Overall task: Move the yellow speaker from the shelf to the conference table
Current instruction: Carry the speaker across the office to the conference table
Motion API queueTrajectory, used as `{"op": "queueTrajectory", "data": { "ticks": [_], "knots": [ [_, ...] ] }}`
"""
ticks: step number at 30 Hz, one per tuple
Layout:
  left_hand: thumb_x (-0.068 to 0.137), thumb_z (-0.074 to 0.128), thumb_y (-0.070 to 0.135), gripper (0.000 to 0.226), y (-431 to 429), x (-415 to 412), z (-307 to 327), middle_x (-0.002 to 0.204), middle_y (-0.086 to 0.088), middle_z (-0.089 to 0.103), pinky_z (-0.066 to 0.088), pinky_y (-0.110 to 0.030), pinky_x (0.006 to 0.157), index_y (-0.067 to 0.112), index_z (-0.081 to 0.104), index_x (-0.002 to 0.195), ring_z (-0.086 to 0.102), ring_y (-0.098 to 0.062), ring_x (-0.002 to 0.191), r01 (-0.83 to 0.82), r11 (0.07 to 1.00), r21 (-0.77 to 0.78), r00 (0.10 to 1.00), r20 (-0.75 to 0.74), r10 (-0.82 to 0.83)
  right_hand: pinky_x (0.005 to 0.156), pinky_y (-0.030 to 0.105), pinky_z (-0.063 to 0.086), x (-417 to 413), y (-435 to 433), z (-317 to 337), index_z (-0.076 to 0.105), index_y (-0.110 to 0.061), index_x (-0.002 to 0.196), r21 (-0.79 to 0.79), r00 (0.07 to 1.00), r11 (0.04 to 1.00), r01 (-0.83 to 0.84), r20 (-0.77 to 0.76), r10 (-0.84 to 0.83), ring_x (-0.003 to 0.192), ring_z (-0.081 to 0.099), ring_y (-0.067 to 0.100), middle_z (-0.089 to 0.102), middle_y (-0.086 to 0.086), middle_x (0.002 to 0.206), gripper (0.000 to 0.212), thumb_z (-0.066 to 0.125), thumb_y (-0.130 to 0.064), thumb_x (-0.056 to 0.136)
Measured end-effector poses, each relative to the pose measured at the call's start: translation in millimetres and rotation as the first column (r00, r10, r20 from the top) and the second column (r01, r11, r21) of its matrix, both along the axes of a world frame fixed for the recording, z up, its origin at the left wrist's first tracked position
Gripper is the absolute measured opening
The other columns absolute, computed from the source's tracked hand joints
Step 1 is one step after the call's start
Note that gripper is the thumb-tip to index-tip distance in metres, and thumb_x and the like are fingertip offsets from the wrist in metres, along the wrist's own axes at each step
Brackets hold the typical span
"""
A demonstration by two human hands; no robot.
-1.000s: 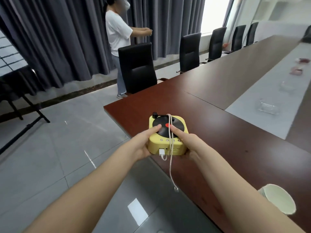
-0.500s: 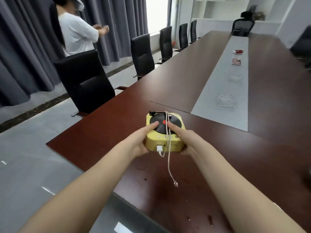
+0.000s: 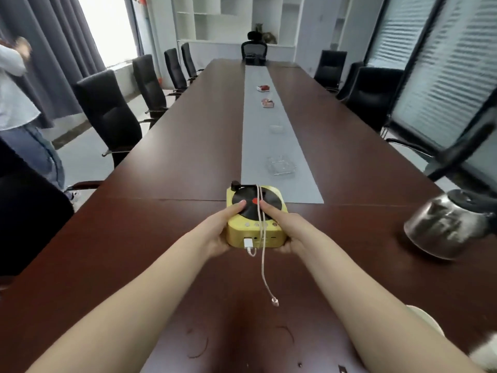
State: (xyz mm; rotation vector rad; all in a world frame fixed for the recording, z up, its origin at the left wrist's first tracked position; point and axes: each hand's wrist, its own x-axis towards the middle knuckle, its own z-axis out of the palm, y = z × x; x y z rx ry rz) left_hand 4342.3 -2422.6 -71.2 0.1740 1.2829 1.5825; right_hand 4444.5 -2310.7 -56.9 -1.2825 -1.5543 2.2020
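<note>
- Left of the yellow speaker (image 3: 255,216): black chairs (image 3: 110,117) along the edge of the conference table (image 3: 161,238), and a standing person's sleeve and jeans (image 3: 18,117) beyond them, well clear of the work.
- Left hand (image 3: 220,232) closed around the speaker's left side, thumb laid on the black disc on top, fingers tucked under the base.
- Speaker itself held over the near end of the table, just short of the grey runner (image 3: 269,130); hard to tell whether its base already touches the wood or sits slightly above.
- White cable (image 3: 262,251) draped over the speaker's top, plugged at its front face, loose end trailing toward the camera onto the table.
- Right hand (image 3: 290,230) clasping the speaker's right side the same way, thumb on the disc beside the cable.
- Right of the speaker and well apart: a glass kettle (image 3: 449,227), blurred; nearer the camera, a pale cup rim (image 3: 422,316) at the edge of view.
- Probably the set-down step: best lowered level, both sides together, base flat before loosening either grasp.
- Worth keeping the dangling cable out from under the base, so the speaker sits without rocking.
- Fingers best slid out sideways, not upward, to avoid dragging the speaker or snagging the cable.
</note>
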Motion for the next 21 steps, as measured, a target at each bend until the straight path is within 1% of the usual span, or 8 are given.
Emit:
{"op": "queueTrajectory", "data": {
  "ticks": [2, 4, 6, 9, 12, 15, 17, 21],
  "knots": [
    [0.088, 0.059, 0.033, 0.026, 11.5, -14.3, -0.9, 0.089, -0.006, 0.075, 0.054, -0.036, 0.069, 0.014, 0.065, 0.104, 0.07, -0.022, 0.083, 0.042, 0.999, 0.008, 0.999, 0.0, -0.042, 0.082, 0.046, 0.057, -9.2, 6.7, 1.7, 0.06, -0.008, 0.107, 0.014, 0.999, 0.999, 0.041, 0.013, -0.041, 0.082, 0.068, 0.029, 0.07, 0.012, 0.095, 0.055, 0.079, -0.043, 0.07],
    [0.088, 0.058, 0.034, 0.026, 22.2, -27.5, -1.8, 0.092, -0.006, 0.075, 0.054, -0.036, 0.069, 0.013, 0.066, 0.103, 0.07, -0.021, 0.083, 0.084, 0.996, 0.013, 0.996, 0.007, -0.084, 0.083, 0.047, 0.057, -18.4, 14.2, 2.5, 0.06, -0.008, 0.103, 0.013, 0.996, 0.996, 0.084, 0.015, -0.085, 0.079, 0.068, 0.028, 0.069, 0.012, 0.091, 0.05, 0.078, -0.041, 0.072],
    [0.089, 0.058, 0.034, 0.027, 34.2, -39.6, -4.2, 0.095, -0.006, 0.075, 0.055, -0.034, 0.068, 0.013, 0.066, 0.104, 0.071, -0.02, 0.082, 0.128, 0.991, 0.026, 0.992, 0.007, -0.128, 0.079, 0.046, 0.058, -25.5, 22.1, 1.5, 0.06, -0.007, 0.104, 0.016, 0.994, 0.994, 0.109, 0.013, -0.11, 0.077, 0.068, 0.028, 0.07, 0.012, 0.089, 0.05, 0.078, -0.041, 0.072],
    [0.089, 0.058, 0.033, 0.025, 52.7, -54.4, -8.2, 0.089, -0.004, 0.076, 0.056, -0.031, 0.063, 0.014, 0.066, 0.104, 0.073, -0.018, 0.075, 0.163, 0.986, 0.038, 0.986, 0.024, -0.164, 0.071, 0.042, 0.059, -36.9, 37.5, -3.6, 0.061, -0.008, 0.106, 0.028, 0.99, 0.99, 0.142, 0.01, -0.142, 0.076, 0.07, 0.027, 0.071, 0.011, 0.089, 0.054, 0.08, -0.043, 0.068],
    [0.089, 0.058, 0.033, 0.026, 74.0, -66.4, -15.7, 0.087, -0.003, 0.076, 0.056, -0.029, 0.061, 0.014, 0.066, 0.104, 0.073, -0.017, 0.074, 0.177, 0.983, 0.051, 0.983, 0.041, -0.179, 0.071, 0.042, 0.06, -46.9, 57.6, -10.5, 0.063, -0.009, 0.105, 0.035, 0.987, 0.986, 0.162, 0.01, -0.162, 0.079, 0.071, 0.027, 0.073, 0.01, 0.091, 0.056, 0.081, -0.044, 0.066],
    [0.09, 0.056, 0.033, 0.024, 95.7, -77.5, -23.7, 0.085, -0.004, 0.076, 0.057, -0.03, 0.06, 0.013, 0.066, 0.1, 0.073, -0.018, 0.073, 0.186, 0.981, 0.047, 0.981, 0.052, -0.188, 0.061, 0.038, 0.061, -57.6, 78.6, -18.3, 0.062, -0.008, 0.104, 0.028, 0.985, 0.985, 0.171, 0.005, -0.171, 0.073, 0.071, 0.025, 0.072, 0.01, 0.087, 0.054, 0.081, -0.043, 0.068],
    [0.09, 0.056, 0.032, 0.025, 112.8, -85.9, -29.7, 0.085, -0.004, 0.076, 0.057, -0.031, 0.06, 0.012, 0.066, 0.101, 0.073, -0.019, 0.073, 0.183, 0.982, 0.039, 0.981, 0.061, -0.186, 0.063, 0.039, 0.061, -67.1, 95.9, -27.2, 0.062, -0.007, 0.104, 0.012, 0.985, 0.985, 0.173, 0.008, -0.174, 0.073, 0.07, 0.026, 0.072, 0.01, 0.087, 0.054, 0.081, -0.042, 0.068],
    [0.088, 0.058, 0.033, 0.028, 149.5, -107.4, -39.6, 0.088, -0.006, 0.076, 0.057, -0.033, 0.067, 0.011, 0.065, 0.104, 0.072, -0.02, 0.077, 0.137, 0.99, -0.009, 0.988, 0.071, -0.136, 0.069, 0.041, 0.06, -92.9, 136.7, -44.1, 0.063, -0.007, 0.102, -0.01, 0.991, 0.991, 0.133, 0.019, -0.133, 0.074, 0.071, 0.026, 0.072, 0.01, 0.087, 0.053, 0.08, -0.043, 0.067]
  ]
}}
